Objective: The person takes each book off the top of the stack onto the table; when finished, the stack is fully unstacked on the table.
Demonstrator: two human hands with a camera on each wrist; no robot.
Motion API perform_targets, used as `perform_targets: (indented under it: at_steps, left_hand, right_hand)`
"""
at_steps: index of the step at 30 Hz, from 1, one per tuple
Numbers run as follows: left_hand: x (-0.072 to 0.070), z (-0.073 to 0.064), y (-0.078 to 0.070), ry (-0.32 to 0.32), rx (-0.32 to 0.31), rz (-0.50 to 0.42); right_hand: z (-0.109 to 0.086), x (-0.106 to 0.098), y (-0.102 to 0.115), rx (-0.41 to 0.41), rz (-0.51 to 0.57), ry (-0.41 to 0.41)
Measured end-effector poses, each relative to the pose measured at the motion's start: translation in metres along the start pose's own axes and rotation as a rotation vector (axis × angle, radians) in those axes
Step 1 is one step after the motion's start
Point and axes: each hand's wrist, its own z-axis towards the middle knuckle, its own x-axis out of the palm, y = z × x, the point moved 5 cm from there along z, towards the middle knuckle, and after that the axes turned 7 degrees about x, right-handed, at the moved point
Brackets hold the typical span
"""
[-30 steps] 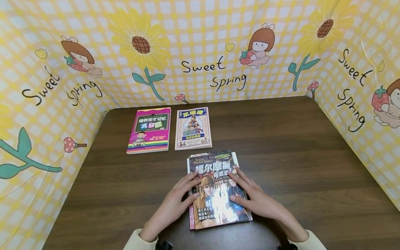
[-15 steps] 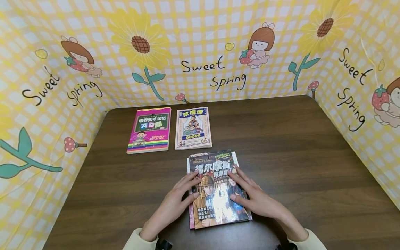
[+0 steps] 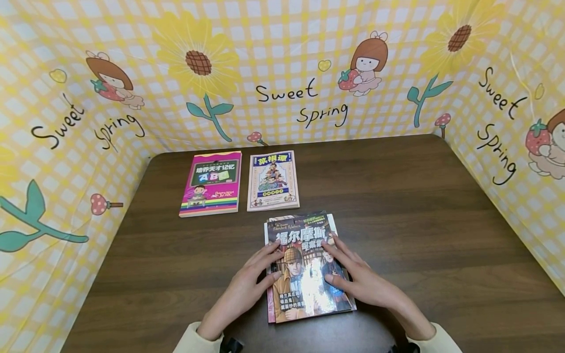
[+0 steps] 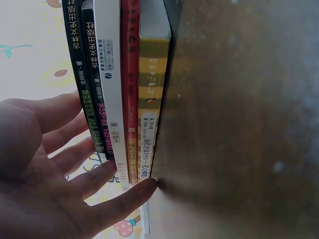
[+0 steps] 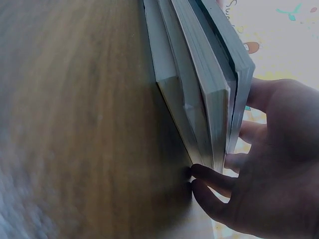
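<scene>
A stack of several books lies at the front middle of the table, topped by a glossy Sherlock Holmes book point(image 3: 291, 289). My left hand point(image 3: 244, 287) rests along its left side, thumb on the cover. On the right side lies my right hand point(image 3: 371, 284), its thumb and fingers touching the cover's edge. Black, white, red and yellow spines point(image 4: 130, 89) face my left hand in the left wrist view. The right wrist view shows the page edges point(image 5: 217, 114) beside the fingers of my right hand point(image 5: 279, 149). The fingers of both hands look relaxed.
A pink ABC book point(image 3: 211, 184) and a cream-coloured book with a blue title point(image 3: 273, 181) lie side by side behind the stack, to the left. A yellow checked cloth point(image 3: 282, 54) hangs around the back and sides of the dark wooden table point(image 3: 419, 206).
</scene>
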Motion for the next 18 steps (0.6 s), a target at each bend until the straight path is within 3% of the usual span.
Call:
perform_targets:
  at_steps: [18]
  left_hand:
    - [0.0014,-0.0004,0.0012,0.0,-0.005,0.014]
  right_hand:
    - [0.0005,0.0,-0.0022,-0.003,-0.004,-0.008]
